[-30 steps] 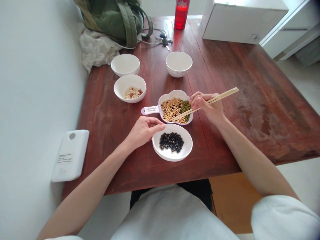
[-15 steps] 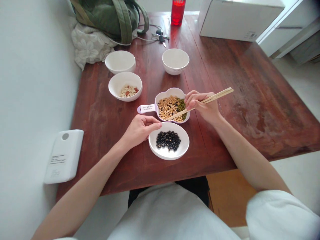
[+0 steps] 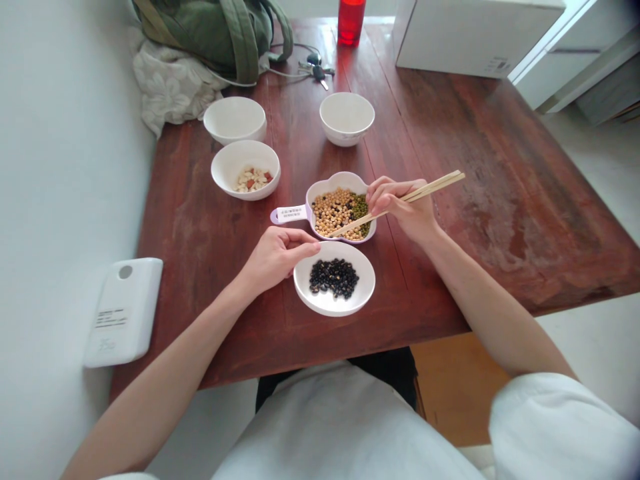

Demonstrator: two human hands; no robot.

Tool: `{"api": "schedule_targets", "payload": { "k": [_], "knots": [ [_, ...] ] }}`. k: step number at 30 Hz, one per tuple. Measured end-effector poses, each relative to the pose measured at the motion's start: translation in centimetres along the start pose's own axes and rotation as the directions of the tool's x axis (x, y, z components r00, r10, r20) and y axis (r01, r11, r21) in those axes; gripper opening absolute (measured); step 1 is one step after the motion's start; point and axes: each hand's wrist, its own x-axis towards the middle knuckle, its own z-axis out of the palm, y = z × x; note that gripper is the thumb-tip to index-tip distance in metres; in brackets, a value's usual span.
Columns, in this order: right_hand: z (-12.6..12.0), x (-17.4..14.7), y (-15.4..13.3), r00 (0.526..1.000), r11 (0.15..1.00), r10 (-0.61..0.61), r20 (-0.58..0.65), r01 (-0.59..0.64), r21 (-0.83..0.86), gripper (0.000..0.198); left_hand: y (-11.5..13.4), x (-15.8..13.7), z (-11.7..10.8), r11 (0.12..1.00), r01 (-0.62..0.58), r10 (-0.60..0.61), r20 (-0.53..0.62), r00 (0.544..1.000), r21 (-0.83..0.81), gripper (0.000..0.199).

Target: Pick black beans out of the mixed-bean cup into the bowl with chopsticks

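Note:
Close to the table's front edge is a white bowl (image 3: 335, 307) with black beans (image 3: 334, 278) in it. My left hand (image 3: 280, 255) pinches its upper left rim between thumb and fingers. Just behind it lies a flower-shaped, purple-rimmed dish (image 3: 341, 177) with a labelled handle pointing left. It holds yellow soybeans (image 3: 334, 207), green mung beans (image 3: 361, 208) and some black beans. A pair of wooden chopsticks (image 3: 435, 185) is gripped in my right hand (image 3: 403, 205); their tips are down in the soybeans at the dish's near side.
At the left stand a white bowl (image 3: 225, 163) of pale and reddish nut pieces and another white bowl (image 3: 235, 120). A third bowl (image 3: 347, 120) is behind the dish. Farther back are keys (image 3: 317, 70), a green bag (image 3: 200, 33), a red bottle (image 3: 351, 23) and a white box (image 3: 470, 37).
The view has shifted slightly, moving everything a little left and up. The chopstick tips have moved slightly left within the dish. Both hands keep their holds.

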Motion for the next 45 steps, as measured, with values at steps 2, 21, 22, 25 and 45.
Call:
{"api": "schedule_targets", "payload": {
  "k": [2, 21, 22, 25, 45],
  "knots": [
    [-0.02, 0.03, -0.04, 1.000, 1.000, 0.003, -0.016, -0.002, 0.008, 0.038, -0.15, 0.04, -0.05, 1.000, -0.006, 0.006, 0.006, 1.000, -0.006, 0.030],
    [0.09, 0.04, 0.17, 0.998, 0.996, -0.016, -0.058, 0.021, 0.081, 0.045, -0.43, 0.09, -0.03, 0.999, -0.019, 0.019, 0.011, 1.000, -0.038, 0.030],
    [0.09, 0.02, 0.19, 0.998, 0.996, -0.019, -0.054, 0.024, 0.088, 0.045, -0.39, 0.06, -0.02, 0.999, -0.018, 0.019, 0.010, 1.000, -0.037, 0.030],
    [0.09, -0.04, 0.30, 0.999, 0.997, -0.001, -0.053, 0.005, 0.075, 0.044, -0.17, -0.05, 0.05, 0.999, -0.011, 0.011, 0.006, 1.000, -0.037, 0.031],
    [-0.12, -0.19, -0.02, 0.990, 0.977, -0.141, -0.017, 0.142, 0.158, 0.049, -0.08, -0.12, 0.02, 0.996, -0.075, 0.077, 0.029, 0.997, -0.037, 0.029]
  ]
}}
